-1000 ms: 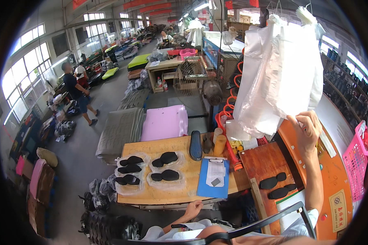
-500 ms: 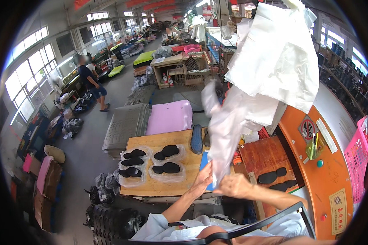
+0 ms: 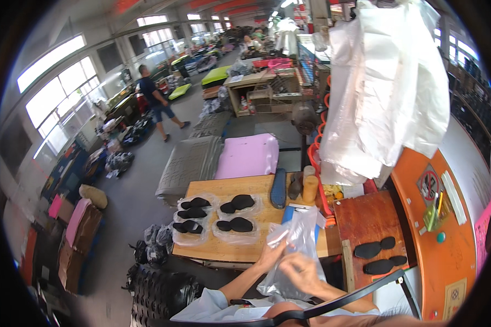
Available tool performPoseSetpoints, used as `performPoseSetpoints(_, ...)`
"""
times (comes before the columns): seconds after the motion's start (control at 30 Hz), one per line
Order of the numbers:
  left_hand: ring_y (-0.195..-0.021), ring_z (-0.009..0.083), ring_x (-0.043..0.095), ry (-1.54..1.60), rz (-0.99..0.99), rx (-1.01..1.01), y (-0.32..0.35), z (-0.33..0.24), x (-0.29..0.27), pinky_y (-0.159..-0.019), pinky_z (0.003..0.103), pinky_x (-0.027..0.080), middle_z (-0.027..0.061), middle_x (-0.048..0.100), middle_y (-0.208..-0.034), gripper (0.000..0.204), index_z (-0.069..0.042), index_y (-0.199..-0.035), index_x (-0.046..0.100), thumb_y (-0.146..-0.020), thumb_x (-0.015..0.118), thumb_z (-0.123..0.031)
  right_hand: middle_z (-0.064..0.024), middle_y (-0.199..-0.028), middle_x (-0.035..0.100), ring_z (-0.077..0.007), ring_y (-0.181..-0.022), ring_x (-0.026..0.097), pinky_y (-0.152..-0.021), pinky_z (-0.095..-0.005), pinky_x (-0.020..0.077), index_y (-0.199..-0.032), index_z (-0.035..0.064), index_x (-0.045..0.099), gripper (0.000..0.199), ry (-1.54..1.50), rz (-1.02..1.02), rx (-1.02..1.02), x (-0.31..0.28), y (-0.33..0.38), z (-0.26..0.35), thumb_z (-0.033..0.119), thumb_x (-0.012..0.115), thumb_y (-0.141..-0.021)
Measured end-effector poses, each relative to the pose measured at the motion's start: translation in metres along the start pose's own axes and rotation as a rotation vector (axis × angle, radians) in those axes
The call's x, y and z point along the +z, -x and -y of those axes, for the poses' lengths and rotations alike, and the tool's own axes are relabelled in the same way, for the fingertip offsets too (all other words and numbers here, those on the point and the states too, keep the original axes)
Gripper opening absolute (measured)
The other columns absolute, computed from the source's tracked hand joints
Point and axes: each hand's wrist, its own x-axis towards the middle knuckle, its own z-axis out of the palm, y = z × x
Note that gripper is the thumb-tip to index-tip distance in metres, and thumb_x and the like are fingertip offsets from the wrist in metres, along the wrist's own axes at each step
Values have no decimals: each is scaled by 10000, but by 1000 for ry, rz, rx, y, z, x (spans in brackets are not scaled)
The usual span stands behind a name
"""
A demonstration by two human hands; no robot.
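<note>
Near bottom centre, both hands on one clear plastic bag. Left hand pinching bag's left edge, fingers closed on film. Right hand gripping bag lower right, fingers curled shut on plastic. Bag held upright just above tabletop front edge, partly over blue sheet. Bag looks empty, contents hard to tell.

On tabletop, left of hands: four clear bags holding black sole pairs, set in two rows, close together, well apart from hands. Behind held bag: dark blue sole lying lengthwise, brown sole just beside, tan cylinder upright next to that.

Right of hands: red-brown board with two black soles near its front edge, side by side, not touched. Orange machine panel further right, small green item on it.

Above board: big bundle of white plastic bags hanging, bottom edge near tan cylinder.

Beyond tabletop: pink foam stack and grey foam stack side by side on floor. Black sacks on floor below tabletop's left end. Person walking far back in aisle, well apart. Dark curved bar across bottom edge, in front of forearms.
</note>
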Motion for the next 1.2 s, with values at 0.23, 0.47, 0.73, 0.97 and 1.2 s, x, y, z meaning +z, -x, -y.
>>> performPoseSetpoints(0.23,-859,86,640,-152,46,193,25,10,1,-737,264,522,30,714,-1060,388,-26,-1387,630,-1086,620,-271,-104,-919,744,-147,-778,647,-702,-313,549,-1156,-66,710,639,22,250,618,-45,-50,-64,466,887,-848)
performPoseSetpoints(0.47,-814,74,605,-237,-81,-3,45,11,-31,-715,260,492,-18,690,-896,344,-23,-1177,704,-1103,583,-336,-29,-815,742,-46,-741,586,-625,-250,464,-1015,-16,786,289,-199,469,795,-46,4,-106,271,748,-1016)
performPoseSetpoints(0.73,-1051,171,654,-396,-170,175,16,34,-30,-914,343,526,101,732,-1146,417,22,-1331,654,-1030,695,-264,-48,-845,755,-74,-730,641,-643,-247,499,-1004,-17,775,246,-467,374,829,-41,17,-110,221,722,-1031)
performPoseSetpoints(0.97,-1037,310,656,-574,-481,331,42,19,11,-930,402,519,135,689,-1102,516,-14,-1321,625,-871,811,-183,63,-651,543,-18,-579,435,-498,-222,329,-721,54,608,301,-476,-203,763,-18,33,-100,72,828,-925)
performPoseSetpoints(1.2,-801,145,655,-293,-369,110,49,54,38,-711,303,533,85,722,-942,291,25,-1134,730,-941,781,-186,60,-653,481,-37,-627,398,-524,-270,366,-751,3,591,255,-129,-132,643,26,49,-120,61,783,-908)
